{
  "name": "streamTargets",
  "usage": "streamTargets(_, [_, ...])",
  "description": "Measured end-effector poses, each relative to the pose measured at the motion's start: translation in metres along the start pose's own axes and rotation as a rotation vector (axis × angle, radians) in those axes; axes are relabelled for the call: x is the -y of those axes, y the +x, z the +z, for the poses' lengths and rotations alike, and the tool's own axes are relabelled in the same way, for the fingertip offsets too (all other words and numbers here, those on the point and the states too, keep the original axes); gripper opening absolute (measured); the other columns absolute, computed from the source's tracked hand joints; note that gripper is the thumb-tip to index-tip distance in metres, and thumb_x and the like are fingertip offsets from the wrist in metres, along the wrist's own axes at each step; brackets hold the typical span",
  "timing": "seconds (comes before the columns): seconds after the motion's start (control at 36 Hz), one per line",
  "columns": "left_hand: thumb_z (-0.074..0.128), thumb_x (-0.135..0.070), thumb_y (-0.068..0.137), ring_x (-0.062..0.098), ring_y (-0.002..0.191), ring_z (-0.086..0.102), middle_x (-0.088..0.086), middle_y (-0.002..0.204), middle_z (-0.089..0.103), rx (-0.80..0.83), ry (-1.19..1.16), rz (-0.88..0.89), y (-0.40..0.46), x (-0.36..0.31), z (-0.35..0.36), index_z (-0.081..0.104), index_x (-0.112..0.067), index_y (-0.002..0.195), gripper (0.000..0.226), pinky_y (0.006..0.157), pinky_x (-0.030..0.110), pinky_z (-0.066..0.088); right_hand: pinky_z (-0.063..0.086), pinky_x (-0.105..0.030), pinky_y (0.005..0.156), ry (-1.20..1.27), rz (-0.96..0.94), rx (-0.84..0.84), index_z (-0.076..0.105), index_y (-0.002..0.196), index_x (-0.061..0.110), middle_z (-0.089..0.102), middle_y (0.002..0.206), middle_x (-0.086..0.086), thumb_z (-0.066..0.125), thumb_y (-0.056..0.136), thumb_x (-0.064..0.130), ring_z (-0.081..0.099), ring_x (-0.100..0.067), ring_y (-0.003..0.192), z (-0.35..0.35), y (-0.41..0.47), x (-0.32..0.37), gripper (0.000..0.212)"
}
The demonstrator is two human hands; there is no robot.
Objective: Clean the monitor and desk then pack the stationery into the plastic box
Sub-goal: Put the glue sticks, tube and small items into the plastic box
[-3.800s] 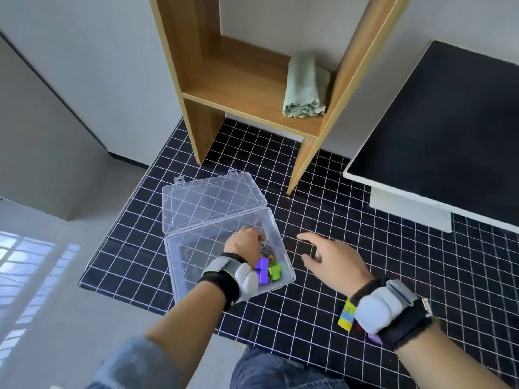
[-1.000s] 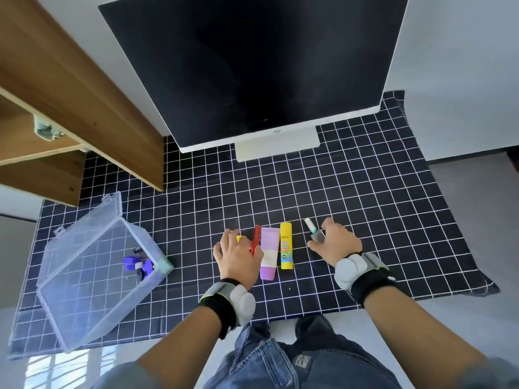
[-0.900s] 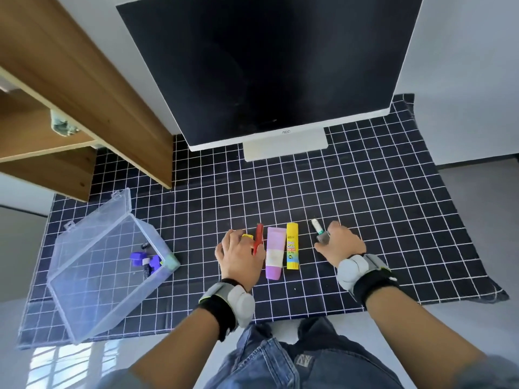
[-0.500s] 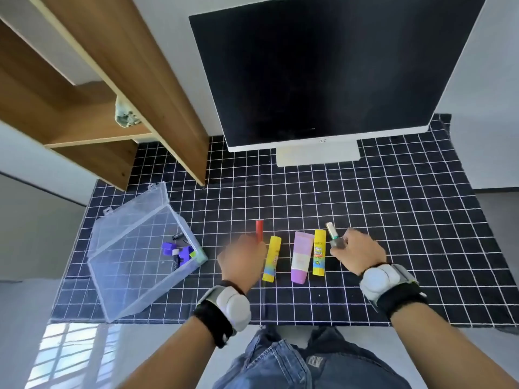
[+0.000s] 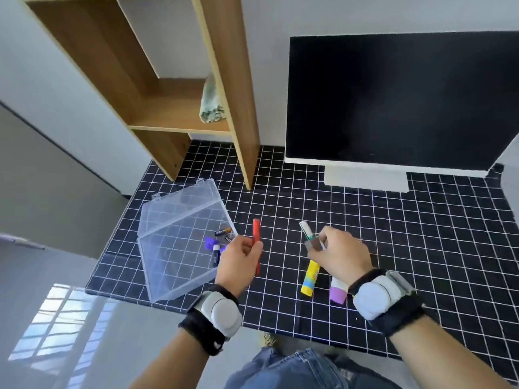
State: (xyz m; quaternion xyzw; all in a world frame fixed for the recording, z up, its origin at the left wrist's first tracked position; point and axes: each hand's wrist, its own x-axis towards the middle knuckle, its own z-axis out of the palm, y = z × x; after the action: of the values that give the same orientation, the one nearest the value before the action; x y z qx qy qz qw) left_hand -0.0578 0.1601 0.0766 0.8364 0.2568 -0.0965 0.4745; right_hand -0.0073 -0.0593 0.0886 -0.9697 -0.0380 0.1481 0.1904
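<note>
- The monitor (image 5: 393,99) stands at the back of the black grid cloth (image 5: 421,248), with a wooden shelf (image 5: 179,113) to its left holding a folded green cloth (image 5: 211,109). By the look of it the person is in the packing part of the task.
- The clear plastic box (image 5: 174,248) lies open near the cloth's front left corner, its lid (image 5: 179,204) tipped back. A few small items already sit in its right end, among them a purple piece (image 5: 209,242) and a battery (image 5: 223,231).
- The left hand (image 5: 238,262) is just right of the box, fingers curled round a red pen (image 5: 256,245) that points up and away from the person. To do this step well, the hand should carry the pen over the near wall and lay it lengthwise in the bare part of the box, clear of the small items, so the lid can shut later.
- The right hand (image 5: 341,254) pinches a slim white and green pen (image 5: 306,233); a greyish piece shows under the fingers, possibly an eraser, though the view is too blurred to be sure.
- A yellow glue stick (image 5: 310,279) and a tube with a purple cap (image 5: 337,289) lie on the cloth, partly under the right hand, not yet packed.
</note>
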Motion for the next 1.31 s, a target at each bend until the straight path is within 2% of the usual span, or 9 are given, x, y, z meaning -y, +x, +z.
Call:
streamTargets(0.14, [0.06, -0.037, 0.097, 0.006, 0.074, 0.065, -0.007, 0.086, 0.067, -0.024, -0.001, 0.008, 0.006, 0.016, -0.025, 0.058, -0.025, 0.094, 0.012, 0.06, 0.018, 0.051, 0.041, -0.027, 0.053, -0.034, -0.078, 0.005, 0.055, 0.082, 0.028, 0.059, 0.069, 0.012, 0.056, 0.084, 0.059, 0.055, -0.005, 0.062, 0.006, 0.003, 0.03, 0.032])
streamTargets(0.25, [0.064, -0.043, 0.092, 0.009, 0.077, 0.067, -0.011, 0.087, 0.068, -0.057, -0.005, 0.0, 0.017, 0.039, -0.046, 0.06, -0.028, 0.093, 0.016, 0.073, 0.032, 0.059, 0.038, -0.023, 0.051, -0.075, -0.157, 0.027, 0.055, 0.082, 0.029, 0.058, 0.072, 0.012, 0.058, 0.084, 0.058, 0.055, -0.002, 0.062, 0.012, 0.009, 0.059, 0.03])
streamTargets(0.39, [0.065, -0.04, 0.091, 0.015, 0.075, 0.067, -0.006, 0.083, 0.068, -0.091, 0.013, -0.046, 0.03, 0.059, -0.067, 0.059, -0.027, 0.09, 0.014, 0.068, 0.032, 0.057, 0.033, -0.022, 0.051, -0.104, -0.224, 0.049, 0.055, 0.082, 0.032, 0.054, 0.075, 0.014, 0.063, 0.081, 0.052, 0.052, -0.001, 0.061, 0.021, 0.016, 0.09, 0.022])
streamTargets(0.58, [0.063, -0.042, 0.092, 0.015, 0.074, 0.068, -0.003, 0.082, 0.069, -0.055, 0.122, -0.122, 0.055, 0.095, -0.09, 0.055, -0.026, 0.098, 0.02, 0.075, 0.038, 0.058, 0.054, -0.032, 0.067, -0.214, -0.324, 0.098, 0.054, 0.091, 0.032, 0.051, 0.089, 0.012, 0.061, 0.086, 0.043, 0.057, -0.009, 0.069, 0.037, 0.037, 0.14, 0.014])
streamTargets(0.69, [0.063, -0.042, 0.092, 0.017, 0.067, 0.071, 0.0, 0.084, 0.071, -0.012, 0.134, -0.169, 0.068, 0.111, -0.097, 0.051, -0.023, 0.103, 0.024, 0.073, 0.039, 0.06, 0.054, -0.036, 0.07, -0.317, -0.404, 0.135, 0.052, 0.097, 0.03, 0.053, 0.101, 0.007, 0.057, 0.089, 0.035, 0.062, -0.017, 0.076, 0.048, 0.052, 0.166, 0.01])
streamTargets(0.83, [0.061, -0.037, 0.094, 0.017, 0.071, 0.07, -0.002, 0.085, 0.068, 0.038, 0.188, -0.213, 0.078, 0.118, -0.101, 0.049, -0.021, 0.108, 0.024, 0.073, 0.035, 0.059, 0.038, -0.035, 0.063, -0.494, -0.478, 0.149, 0.05, 0.107, 0.021, 0.052, 0.11, -0.003, 0.051, 0.095, 0.024, 0.064, -0.028, 0.085, 0.062, 0.072, 0.195, 0.013])
streamTargets(1.03, [0.053, -0.03, 0.095, 0.019, 0.072, 0.068, 0.002, 0.087, 0.069, 0.097, 0.207, -0.249, 0.096, 0.128, -0.097, 0.049, -0.019, 0.104, 0.015, 0.075, 0.034, 0.056, 0.037, -0.036, 0.064, -0.679, -0.549, 0.265, 0.045, 0.119, 0.017, 0.047, 0.123, -0.007, 0.055, 0.093, 0.013, 0.065, -0.03, 0.094, 0.091, 0.101, 0.231, 0.028])
streamTargets(1.14, [0.055, -0.022, 0.091, 0.029, 0.094, 0.067, 0.007, 0.104, 0.069, 0.136, 0.234, -0.271, 0.102, 0.13, -0.09, 0.05, -0.016, 0.112, 0.023, 0.078, 0.034, 0.05, 0.038, -0.036, 0.068, -0.742, -0.555, 0.318, 0.044, 0.127, 0.013, 0.046, 0.128, -0.009, 0.05, 0.092, 0.006, 0.063, -0.031, 0.104, 0.099, 0.107, 0.244, 0.036])
streamTargets(1.31, [0.053, -0.029, 0.092, 0.033, 0.096, 0.066, 0.011, 0.106, 0.069, 0.145, 0.286, -0.279, 0.107, 0.141, -0.078, 0.048, -0.013, 0.113, 0.027, 0.078, 0.038, 0.052, 0.044, -0.041, 0.078, -0.826, -0.572, 0.413, 0.042, 0.132, 0.008, 0.044, 0.132, -0.014, 0.047, 0.091, 0.004, 0.061, -0.033, 0.112, 0.118, 0.117, 0.256, 0.041])
